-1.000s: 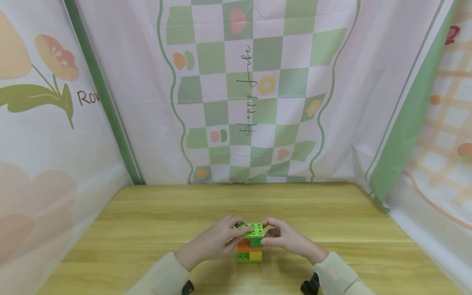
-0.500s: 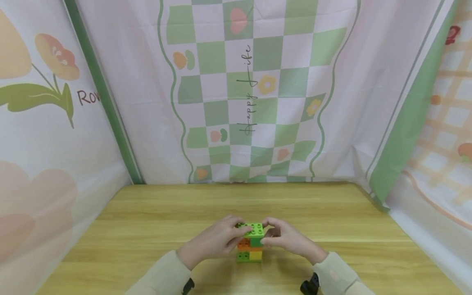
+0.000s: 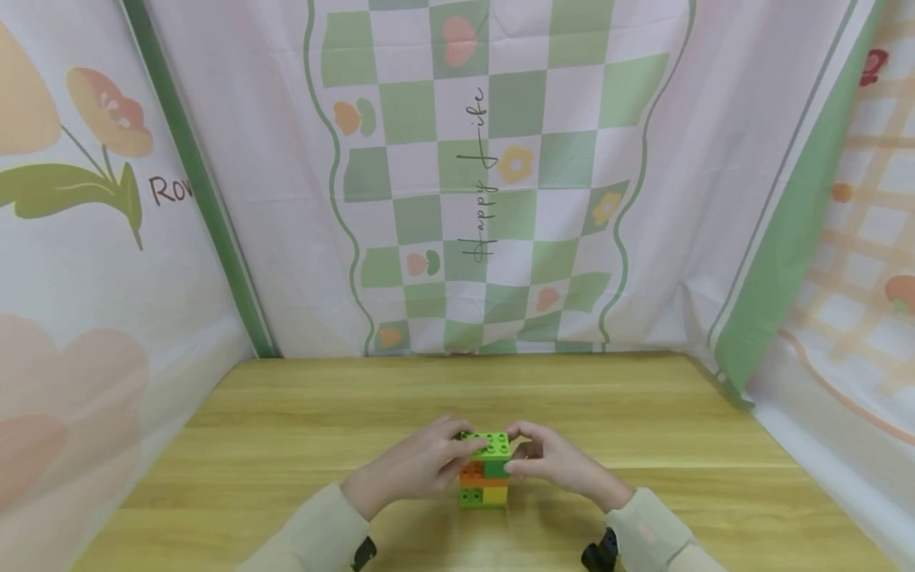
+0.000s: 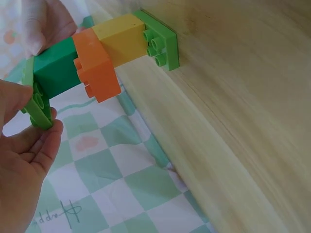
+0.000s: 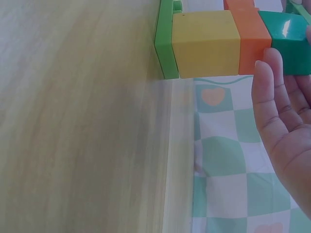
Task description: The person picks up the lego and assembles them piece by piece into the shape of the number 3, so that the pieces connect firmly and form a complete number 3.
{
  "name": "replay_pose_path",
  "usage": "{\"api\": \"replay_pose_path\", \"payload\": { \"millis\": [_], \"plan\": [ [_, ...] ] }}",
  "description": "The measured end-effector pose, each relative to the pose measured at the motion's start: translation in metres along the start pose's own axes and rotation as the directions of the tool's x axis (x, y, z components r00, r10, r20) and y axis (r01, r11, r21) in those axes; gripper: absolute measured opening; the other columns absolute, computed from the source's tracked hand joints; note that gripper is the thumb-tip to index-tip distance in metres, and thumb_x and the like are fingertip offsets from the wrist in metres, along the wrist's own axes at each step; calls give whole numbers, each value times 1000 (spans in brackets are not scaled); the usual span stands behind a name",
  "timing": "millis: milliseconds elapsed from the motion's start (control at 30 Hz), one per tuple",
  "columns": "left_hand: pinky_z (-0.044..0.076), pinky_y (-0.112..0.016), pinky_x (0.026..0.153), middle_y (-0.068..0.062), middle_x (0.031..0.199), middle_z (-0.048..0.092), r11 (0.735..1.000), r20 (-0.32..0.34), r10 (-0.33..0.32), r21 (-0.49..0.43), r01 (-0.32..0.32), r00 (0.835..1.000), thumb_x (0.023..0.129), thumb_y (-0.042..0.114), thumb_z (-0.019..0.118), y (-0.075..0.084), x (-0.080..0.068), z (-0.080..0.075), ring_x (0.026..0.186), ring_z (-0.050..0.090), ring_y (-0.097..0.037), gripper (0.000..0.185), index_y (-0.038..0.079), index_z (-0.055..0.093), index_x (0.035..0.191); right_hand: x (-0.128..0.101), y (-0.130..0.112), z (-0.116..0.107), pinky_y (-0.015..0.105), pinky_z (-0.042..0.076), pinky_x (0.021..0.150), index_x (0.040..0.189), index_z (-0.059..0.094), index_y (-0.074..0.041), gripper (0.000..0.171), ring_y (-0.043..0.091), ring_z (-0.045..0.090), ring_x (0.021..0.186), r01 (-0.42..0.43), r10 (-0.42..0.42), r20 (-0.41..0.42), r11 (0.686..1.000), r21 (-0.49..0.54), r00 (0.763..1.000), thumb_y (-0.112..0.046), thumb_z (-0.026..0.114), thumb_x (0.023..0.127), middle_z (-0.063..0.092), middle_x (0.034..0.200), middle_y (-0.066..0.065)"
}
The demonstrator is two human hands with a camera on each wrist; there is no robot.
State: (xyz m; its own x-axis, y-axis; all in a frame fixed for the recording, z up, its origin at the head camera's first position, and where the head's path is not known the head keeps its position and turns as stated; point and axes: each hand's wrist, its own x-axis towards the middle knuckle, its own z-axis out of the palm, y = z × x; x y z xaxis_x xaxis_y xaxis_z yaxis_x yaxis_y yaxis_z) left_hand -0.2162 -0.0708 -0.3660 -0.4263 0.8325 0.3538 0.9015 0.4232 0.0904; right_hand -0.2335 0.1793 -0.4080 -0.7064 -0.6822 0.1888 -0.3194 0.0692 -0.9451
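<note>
A tower of toy building bricks stands on the wooden table in front of me. From the base up come a light green plate (image 4: 167, 41), a yellow brick (image 5: 209, 43), an orange brick (image 4: 99, 65) jutting to the left, a dark green brick (image 5: 284, 41) and a light green top plate (image 3: 498, 447). My left hand (image 3: 422, 463) pinches the overhanging left end of that top plate, thumb above and fingertips beneath. On the opposite side my right hand (image 3: 561, 462) grips the dark green brick between thumb and index finger; its other fingers extend loosely beside the tower.
The wooden table (image 3: 322, 413) reaches back to a hanging cloth (image 3: 407, 222) with green and white checks. Printed cloths also hang at the left and right. Dark wrist devices sit by both sleeves.
</note>
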Motion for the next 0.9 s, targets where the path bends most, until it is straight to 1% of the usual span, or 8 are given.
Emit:
{"api": "replay_pose_path", "payload": {
  "millis": [133,233,300,400,467,633,800,900],
  "plan": [
    [44,-20,84,-7,114,56,998,-18,-37,-49,36,999,91,12,58,-1,-2,3,101,52,-14,33,11,59,124,0,1,0,41,53,69,108,46,8,27,17,60,81,1,-1,5,1000,9,1000,-4,59,89,48,106,18],
    [44,-24,86,-5,115,55,987,-38,-93,-137,87,995,91,13,59,-3,-4,10,103,51,-14,34,14,59,124,0,1,0,40,53,69,108,46,8,27,17,59,82,0,-1,8,1000,17,1000,-4,59,89,47,107,19],
    [45,-26,86,-4,116,55,967,-53,-138,-222,123,989,91,12,59,-4,-5,15,104,51,-13,33,14,59,124,0,1,0,39,53,69,109,46,8,27,17,59,82,-1,0,10,1000,23,1000,-4,59,89,47,107,18],
    [46,-26,84,-2,116,54,927,-77,-183,-346,146,980,90,10,59,-5,-6,19,103,51,-12,32,13,60,123,0,0,0,39,53,69,109,45,8,27,17,59,82,-2,1,12,1000,28,1000,-4,59,89,47,108,18],
    [46,-26,84,-1,116,54,905,-86,-199,-399,149,976,90,9,59,-4,-7,21,103,51,-12,33,12,60,123,0,0,0,40,53,69,108,45,9,27,17,59,83,-5,4,12,1000,31,1000,-4,59,89,47,108,17],
    [45,-29,87,-1,123,50,864,-80,-243,-471,178,967,91,18,59,-5,-11,24,105,51,-12,43,12,50,133,1,-1,1,40,53,69,107,45,8,27,17,59,82,-14,14,4,1000,14,1000,-4,60,88,47,107,16],
    [46,-27,83,-5,127,47,812,-47,-330,-524,258,943,87,34,61,-8,-17,27,95,52,-11,68,13,30,144,1,-1,1,41,53,69,107,46,7,27,17,59,82,-23,22,-8,1000,-6,1000,-5,61,88,49,106,14],
    [47,-29,81,-6,126,49,783,-14,-371,-542,305,928,84,37,65,-9,-21,30,93,53,-16,77,14,26,146,0,-1,2,41,53,68,107,46,7,28,17,59,81,-26,26,-14,1000,-14,1000,-5,61,87,49,105,14]
  ]
}}
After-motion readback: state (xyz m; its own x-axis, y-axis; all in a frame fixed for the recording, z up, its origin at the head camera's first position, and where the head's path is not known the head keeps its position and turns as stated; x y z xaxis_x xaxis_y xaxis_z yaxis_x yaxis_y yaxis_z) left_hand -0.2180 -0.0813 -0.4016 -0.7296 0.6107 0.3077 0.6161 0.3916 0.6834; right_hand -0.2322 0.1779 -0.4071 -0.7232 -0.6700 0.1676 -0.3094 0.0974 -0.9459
